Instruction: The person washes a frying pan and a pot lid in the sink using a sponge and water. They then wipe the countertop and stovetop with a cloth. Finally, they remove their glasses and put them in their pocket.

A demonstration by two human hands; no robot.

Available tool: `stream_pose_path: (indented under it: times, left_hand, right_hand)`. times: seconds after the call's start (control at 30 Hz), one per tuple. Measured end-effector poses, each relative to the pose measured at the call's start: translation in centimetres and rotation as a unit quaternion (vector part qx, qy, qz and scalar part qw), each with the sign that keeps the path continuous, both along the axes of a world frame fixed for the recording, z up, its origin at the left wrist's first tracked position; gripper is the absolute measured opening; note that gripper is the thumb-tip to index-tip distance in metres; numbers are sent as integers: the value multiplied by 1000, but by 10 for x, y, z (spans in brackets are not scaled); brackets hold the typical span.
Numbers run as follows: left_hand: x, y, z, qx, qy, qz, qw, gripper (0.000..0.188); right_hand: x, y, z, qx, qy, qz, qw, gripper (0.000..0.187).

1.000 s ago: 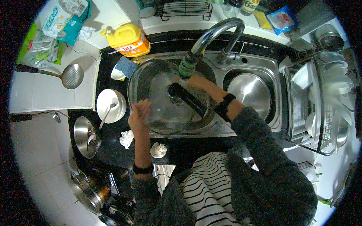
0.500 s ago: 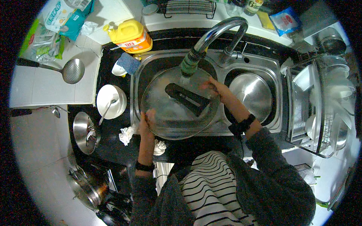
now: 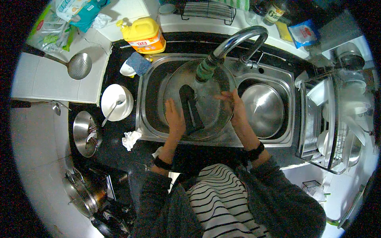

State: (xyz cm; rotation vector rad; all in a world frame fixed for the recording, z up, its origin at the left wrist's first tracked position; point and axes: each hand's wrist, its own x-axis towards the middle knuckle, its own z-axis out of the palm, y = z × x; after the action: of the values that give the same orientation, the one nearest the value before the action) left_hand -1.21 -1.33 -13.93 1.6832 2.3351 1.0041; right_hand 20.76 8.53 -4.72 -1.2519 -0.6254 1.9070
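A large round glass pot lid (image 3: 215, 103) with a long black handle (image 3: 189, 109) is tilted over the left basin of the steel sink (image 3: 149, 127), beneath the tap (image 3: 206, 67). My left hand (image 3: 174, 117) lies along the lid's left side, fingers pointing up beside the handle. At the right rim, my right hand (image 3: 234, 104) grips the lid, its fingertips over the glass. Part of its grip is hidden. The tap's greenish spout end covers the upper part of the lid.
A steel pan or lid (image 3: 262, 109) sits in the right basin. On the left are white bowls with a spoon (image 3: 116, 105), a steel bowl of cutlery (image 3: 84, 135), a blue sponge (image 3: 138, 63) and a yellow jug (image 3: 143, 36). A dish rack (image 3: 335, 119) stands right.
The lid has turned clockwise, so its handle points more toward me, and has shifted right in the view. My left hand has moved up and right; the right hand keeps to the right rim.
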Motion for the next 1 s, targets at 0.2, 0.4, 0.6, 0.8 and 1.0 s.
stream_pose_path:
  times: [0.2, 0.4, 0.6, 0.8, 1.0]
  left_hand:
    - [92, -17, 73, 92, -57, -69, 992, 58]
    - [123, 8, 97, 35, -254, -86, 963, 60]
    - [127, 76, 88, 74, -287, 38, 954, 62]
    - [70, 156, 31, 210, -373, 44, 903, 65]
    - [93, 108, 33, -58, -115, -54, 990, 72]
  right_hand:
    - [-17, 0, 5, 65, 20, 12, 998, 49]
    - [-22, -1, -4, 168, -87, -1, 982, 45]
    - [-22, -13, -12, 196, -157, 39, 967, 35]
    - [-14, -17, -10, 207, -160, 72, 962, 32]
    - [-8, -3, -36, 188, -175, -21, 966, 39]
